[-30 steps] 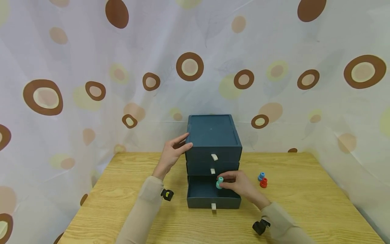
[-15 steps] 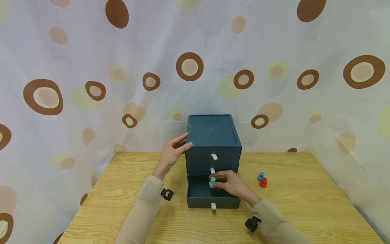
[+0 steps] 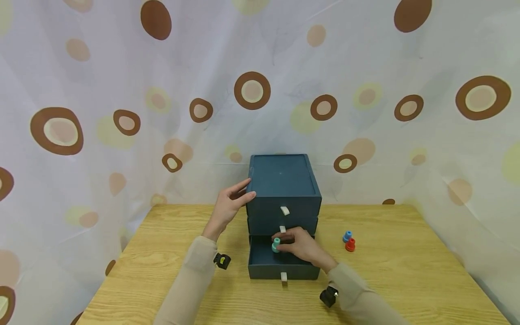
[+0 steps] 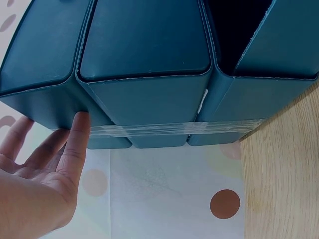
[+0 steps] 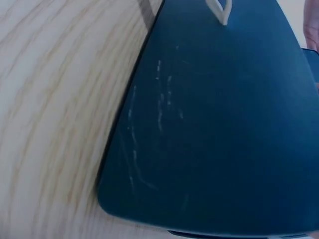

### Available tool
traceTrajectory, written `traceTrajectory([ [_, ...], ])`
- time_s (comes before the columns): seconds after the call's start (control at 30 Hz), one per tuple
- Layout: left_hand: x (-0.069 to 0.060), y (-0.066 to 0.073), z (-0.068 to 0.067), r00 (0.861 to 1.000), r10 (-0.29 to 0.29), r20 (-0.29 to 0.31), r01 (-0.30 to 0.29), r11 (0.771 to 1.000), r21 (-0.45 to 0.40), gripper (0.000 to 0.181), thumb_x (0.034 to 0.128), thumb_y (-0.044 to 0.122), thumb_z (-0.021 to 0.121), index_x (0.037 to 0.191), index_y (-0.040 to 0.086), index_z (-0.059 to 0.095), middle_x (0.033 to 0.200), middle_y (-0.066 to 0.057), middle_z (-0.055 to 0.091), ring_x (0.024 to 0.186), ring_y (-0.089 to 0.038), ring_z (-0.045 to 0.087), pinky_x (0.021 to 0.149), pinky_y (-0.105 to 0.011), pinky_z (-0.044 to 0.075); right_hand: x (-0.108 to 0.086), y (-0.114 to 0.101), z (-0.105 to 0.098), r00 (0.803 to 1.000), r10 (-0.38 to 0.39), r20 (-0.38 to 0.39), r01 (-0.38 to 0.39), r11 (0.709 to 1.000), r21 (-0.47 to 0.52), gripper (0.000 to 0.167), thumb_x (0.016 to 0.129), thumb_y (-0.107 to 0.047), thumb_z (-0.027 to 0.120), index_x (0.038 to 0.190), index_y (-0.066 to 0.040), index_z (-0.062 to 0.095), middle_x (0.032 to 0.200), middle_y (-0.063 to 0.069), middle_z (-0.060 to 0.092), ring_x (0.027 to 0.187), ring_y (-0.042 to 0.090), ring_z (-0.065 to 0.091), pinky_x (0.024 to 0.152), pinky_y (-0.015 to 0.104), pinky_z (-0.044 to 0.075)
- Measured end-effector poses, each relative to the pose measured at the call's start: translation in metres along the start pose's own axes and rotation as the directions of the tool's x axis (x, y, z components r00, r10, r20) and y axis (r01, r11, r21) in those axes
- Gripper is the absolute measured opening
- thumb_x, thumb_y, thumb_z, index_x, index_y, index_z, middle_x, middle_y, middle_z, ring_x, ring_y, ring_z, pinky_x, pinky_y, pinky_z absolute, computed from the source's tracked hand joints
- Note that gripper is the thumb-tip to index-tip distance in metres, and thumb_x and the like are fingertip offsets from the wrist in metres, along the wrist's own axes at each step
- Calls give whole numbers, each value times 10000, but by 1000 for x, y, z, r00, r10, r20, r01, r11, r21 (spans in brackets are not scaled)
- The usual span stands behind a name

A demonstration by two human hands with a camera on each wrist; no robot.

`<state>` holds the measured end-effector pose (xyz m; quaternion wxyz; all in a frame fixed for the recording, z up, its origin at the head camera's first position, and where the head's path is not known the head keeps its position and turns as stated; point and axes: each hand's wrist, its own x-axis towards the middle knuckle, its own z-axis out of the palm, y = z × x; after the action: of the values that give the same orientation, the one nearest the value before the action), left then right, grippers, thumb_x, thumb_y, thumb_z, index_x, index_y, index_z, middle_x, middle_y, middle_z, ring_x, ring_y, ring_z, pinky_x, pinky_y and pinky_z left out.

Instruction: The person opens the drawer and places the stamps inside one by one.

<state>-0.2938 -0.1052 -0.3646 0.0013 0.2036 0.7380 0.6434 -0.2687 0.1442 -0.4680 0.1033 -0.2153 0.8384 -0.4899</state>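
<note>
A dark blue drawer unit (image 3: 280, 176) stands on the table with its bottom drawer (image 3: 264, 271) pulled out. In the head view my right hand (image 3: 304, 247) reaches over that drawer and pinches a small teal peg-shaped piece (image 3: 276, 243), narrow at the top and wider at the base. Whether the piece touches the drawer floor, I cannot tell. My left hand (image 3: 227, 205) rests against the unit's upper left side, fingers extended, and the left wrist view shows its fingertips on the blue wall (image 4: 144, 99). The drawer front (image 5: 214, 129) fills the right wrist view, hiding the piece.
A blue piece (image 3: 347, 236) and a red piece (image 3: 350, 244) of similar shape stand side by side right of the unit. White pull tabs (image 3: 284, 276) stick out from the drawers. A patterned curtain (image 3: 203, 158) hangs behind the wooden table (image 3: 170, 253).
The right hand has moved left across the open drawer, carrying the teal piece from its right part towards its middle-left. The left hand stays against the unit.
</note>
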Motion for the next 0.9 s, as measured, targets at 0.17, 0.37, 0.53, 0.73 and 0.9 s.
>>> traceTrajectory([
  [0.17, 1, 1, -1, 1000, 0, 2, 0, 1000, 2, 552, 959, 193, 650, 1470, 103, 461, 1543, -104, 403, 1401, -304, 419, 1112, -477, 394, 5, -2, 5, 999, 12, 34, -11, 999, -36, 276, 916, -147, 691, 1177, -58, 705, 1158, 126, 707, 1027, 251, 696, 838, 371, 573],
  [0.37, 0, 2, 0, 1000, -3, 2, 3, 1000, 6, 553, 958, 195, 653, 1469, 102, 463, 1540, -97, 410, 1397, -300, 425, 1107, -471, 402, 10, -1, 12, 998, 19, 67, -11, 993, -117, 244, 919, -128, 684, 1160, -95, 705, 1126, 80, 713, 1056, 259, 687, 849, 369, 569],
  [0.53, 0, 1, 1, 1000, 1, -6, -1, 1000, 9, 550, 960, 174, 644, 1471, 88, 457, 1539, -113, 407, 1398, -313, 421, 1099, -482, 408, 10, -2, 15, 997, -3, 81, 17, 986, -165, 234, 918, -118, 683, 1150, -97, 703, 1116, 73, 711, 1055, 267, 688, 852, 366, 570],
  [0.73, 6, -9, -1, 1000, 0, -12, 0, 1000, -1, 547, 956, 189, 653, 1467, 121, 470, 1538, -99, 411, 1401, -298, 420, 1114, -479, 392, 11, -3, 16, 998, -9, 69, 20, 987, -157, 229, 920, -115, 679, 1144, -74, 700, 1110, 95, 711, 1047, 273, 689, 846, 363, 572],
  [0.9, 13, -27, -2, 1000, 10, -29, -10, 1000, -4, 529, 948, 236, 669, 1449, 206, 501, 1534, -57, 423, 1398, -270, 427, 1121, -482, 382, 11, -3, 17, 998, -11, 60, 20, 986, -165, 246, 918, -119, 682, 1156, -60, 703, 1112, 110, 715, 1038, 274, 695, 834, 362, 576],
])
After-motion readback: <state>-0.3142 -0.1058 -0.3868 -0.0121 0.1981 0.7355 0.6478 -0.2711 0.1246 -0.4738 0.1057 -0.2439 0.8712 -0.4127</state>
